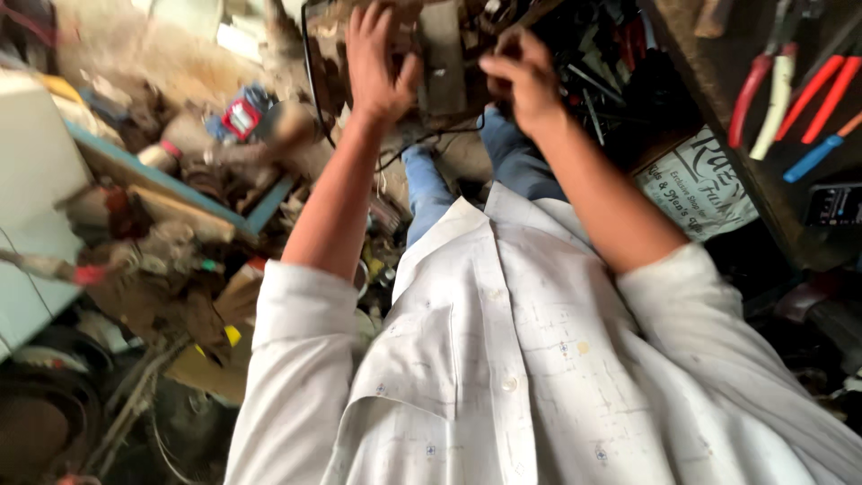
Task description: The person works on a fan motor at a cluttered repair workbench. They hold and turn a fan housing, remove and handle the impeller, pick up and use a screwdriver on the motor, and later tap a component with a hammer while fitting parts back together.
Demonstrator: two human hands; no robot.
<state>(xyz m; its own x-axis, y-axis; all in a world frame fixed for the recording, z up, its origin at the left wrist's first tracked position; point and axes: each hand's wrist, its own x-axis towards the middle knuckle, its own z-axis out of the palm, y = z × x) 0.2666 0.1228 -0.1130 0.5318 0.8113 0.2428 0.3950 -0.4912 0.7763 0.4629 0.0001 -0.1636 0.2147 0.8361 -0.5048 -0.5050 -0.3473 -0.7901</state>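
the left hand (377,63) lies with fingers spread on a grimy metal part (440,58), while the right hand (521,76) is clenched beside it, near a black cable (431,139).

Clutter of scrap (171,224) crowds the left, pliers (777,85) (red-handled) hang far right, leaving a narrow gap between the forearms.

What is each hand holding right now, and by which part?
The left hand presses its spread fingers on the left side of a grimy metal part. The right hand is curled at its right side, near a black cable; its grip cannot be told.
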